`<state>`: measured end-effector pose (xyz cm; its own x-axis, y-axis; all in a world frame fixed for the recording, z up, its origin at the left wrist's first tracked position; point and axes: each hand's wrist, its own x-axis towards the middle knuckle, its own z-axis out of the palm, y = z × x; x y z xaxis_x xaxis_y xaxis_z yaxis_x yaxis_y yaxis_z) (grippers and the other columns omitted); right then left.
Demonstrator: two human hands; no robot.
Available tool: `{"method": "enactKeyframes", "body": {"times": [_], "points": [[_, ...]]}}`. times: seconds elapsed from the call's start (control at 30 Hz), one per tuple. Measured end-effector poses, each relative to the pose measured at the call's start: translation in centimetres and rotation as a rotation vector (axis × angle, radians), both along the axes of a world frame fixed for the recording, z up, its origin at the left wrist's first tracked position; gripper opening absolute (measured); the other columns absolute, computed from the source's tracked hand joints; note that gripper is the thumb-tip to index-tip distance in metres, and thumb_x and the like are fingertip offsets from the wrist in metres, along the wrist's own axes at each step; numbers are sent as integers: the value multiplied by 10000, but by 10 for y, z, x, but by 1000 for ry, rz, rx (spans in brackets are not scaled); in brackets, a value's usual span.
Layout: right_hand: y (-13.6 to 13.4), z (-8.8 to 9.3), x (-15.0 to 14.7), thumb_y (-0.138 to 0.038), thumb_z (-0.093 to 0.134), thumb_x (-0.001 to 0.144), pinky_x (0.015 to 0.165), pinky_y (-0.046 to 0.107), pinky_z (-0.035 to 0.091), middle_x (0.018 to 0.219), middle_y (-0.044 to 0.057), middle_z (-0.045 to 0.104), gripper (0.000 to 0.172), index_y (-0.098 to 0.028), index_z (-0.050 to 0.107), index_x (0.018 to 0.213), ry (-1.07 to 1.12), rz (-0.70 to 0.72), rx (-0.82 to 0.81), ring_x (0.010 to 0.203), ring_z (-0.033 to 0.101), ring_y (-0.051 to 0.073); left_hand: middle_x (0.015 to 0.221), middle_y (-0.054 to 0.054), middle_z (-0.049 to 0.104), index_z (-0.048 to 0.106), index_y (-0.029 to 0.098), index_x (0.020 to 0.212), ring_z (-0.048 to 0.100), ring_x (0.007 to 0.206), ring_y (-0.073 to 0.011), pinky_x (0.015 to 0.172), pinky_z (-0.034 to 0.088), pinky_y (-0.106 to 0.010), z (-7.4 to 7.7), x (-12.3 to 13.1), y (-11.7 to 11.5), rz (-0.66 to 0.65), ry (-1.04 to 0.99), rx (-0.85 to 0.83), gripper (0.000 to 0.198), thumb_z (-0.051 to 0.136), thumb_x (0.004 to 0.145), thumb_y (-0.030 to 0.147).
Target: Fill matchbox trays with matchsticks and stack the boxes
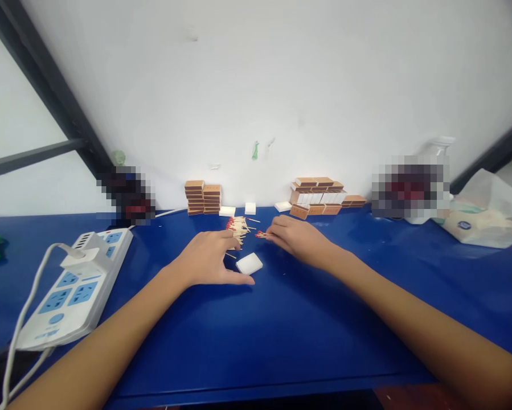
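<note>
My right hand (292,236) is closed on a few red-tipped matches (262,234), their heads pointing left. My left hand (213,256) has its thumb and fingers apart, with the fingertips at the near side of a pile of loose matches (238,226). Between its thumb and fingers, and just to the right, lies a small white matchbox tray (249,263) on the blue table; whether the thumb touches it I cannot tell. Part of the match pile is hidden behind my left fingers.
Stacked matchboxes (203,199) stand by the wall, with a larger stack (318,196) further right. White trays (250,208) lie between them. A power strip (80,290) with cables takes up the left of the blue table (256,341). A plastic bag (482,219) is at right.
</note>
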<state>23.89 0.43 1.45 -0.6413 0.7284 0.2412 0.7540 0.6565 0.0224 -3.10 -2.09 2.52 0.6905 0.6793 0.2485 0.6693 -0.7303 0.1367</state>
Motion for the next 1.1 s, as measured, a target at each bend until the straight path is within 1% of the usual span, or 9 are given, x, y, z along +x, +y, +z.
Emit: {"method": "enactKeyframes", "body": {"times": [0.1, 0.2, 0.3, 0.47, 0.67, 0.73, 0.87, 1.03, 1.1], "points": [[-11, 0, 8, -283, 463, 1085, 781, 306, 478, 992, 95, 662, 278, -153, 701, 1020, 93, 47, -48, 906, 615, 199, 961, -41, 727, 739, 194, 1035, 681, 843, -226, 688, 458, -325, -2, 2, -1, 2, -7, -34, 605, 747, 746, 726], [-20, 4, 9, -302, 454, 1089, 793, 312, 487, 1003, 90, 659, 281, -168, 696, 1040, 186, 100, -80, 913, 616, 198, 869, -19, 695, 744, 201, 929, 638, 750, -185, 637, 424, -309, -5, 5, -2, 8, -11, -55, 440, 753, 790, 618], [-28, 8, 5, -319, 459, 1089, 794, 314, 491, 999, 86, 659, 283, -169, 697, 1061, 235, 157, -85, 916, 621, 198, 826, -9, 668, 749, 201, 914, 602, 708, -161, 624, 406, -299, -8, 8, -2, -2, -37, -77, 363, 739, 828, 554], [-39, 8, -9, -269, 468, 1085, 743, 297, 483, 985, 80, 664, 269, -165, 712, 1040, 140, 198, -123, 890, 622, 187, 778, 0, 637, 752, 207, 926, 574, 682, -153, 604, 373, -299, -11, 10, -3, -8, -65, -71, 341, 725, 848, 538], [-43, 0, -18, -266, 471, 1082, 743, 316, 460, 1001, 98, 659, 282, -157, 720, 1008, 31, 179, -44, 898, 589, 203, 766, 3, 632, 758, 215, 966, 589, 685, -157, 610, 396, -304, -13, 12, -4, -27, -59, -65, 337, 713, 870, 535], [-43, -1, -17, -278, 493, 1075, 754, 312, 464, 1015, 97, 655, 264, -162, 727, 1037, 41, 172, -58, 907, 595, 201, 757, 1, 632, 753, 210, 942, 589, 679, -157, 609, 402, -303, -13, 12, -5, -23, -53, -59, 334, 710, 874, 534], [-41, -1, -13, -274, 525, 1063, 769, 307, 478, 1034, 88, 652, 233, -173, 724, 1133, 78, 167, -151, 920, 620, 195, 748, 2, 634, 733, 199, 886, 589, 678, -155, 608, 406, -295, -12, 12, -5, -20, -43, -73, 328, 715, 872, 527], [-40, 2, -9, -314, 543, 1059, 719, 309, 460, 991, 69, 667, 243, -174, 718, 1153, 91, 131, -199, 843, 640, 188, 742, 6, 633, 705, 192, 841, 579, 673, -146, 600, 388, -289, -12, 12, -4, -32, -56, -73, 332, 709, 878, 522], [-40, 2, -8, -294, 543, 1059, 708, 304, 454, 985, 63, 680, 225, -178, 713, 1150, 110, 124, -216, 829, 648, 184, 747, 3, 638, 702, 190, 843, 579, 673, -146, 598, 384, -289, -12, 11, -4, -38, -56, -69, 342, 704, 882, 529]]}}
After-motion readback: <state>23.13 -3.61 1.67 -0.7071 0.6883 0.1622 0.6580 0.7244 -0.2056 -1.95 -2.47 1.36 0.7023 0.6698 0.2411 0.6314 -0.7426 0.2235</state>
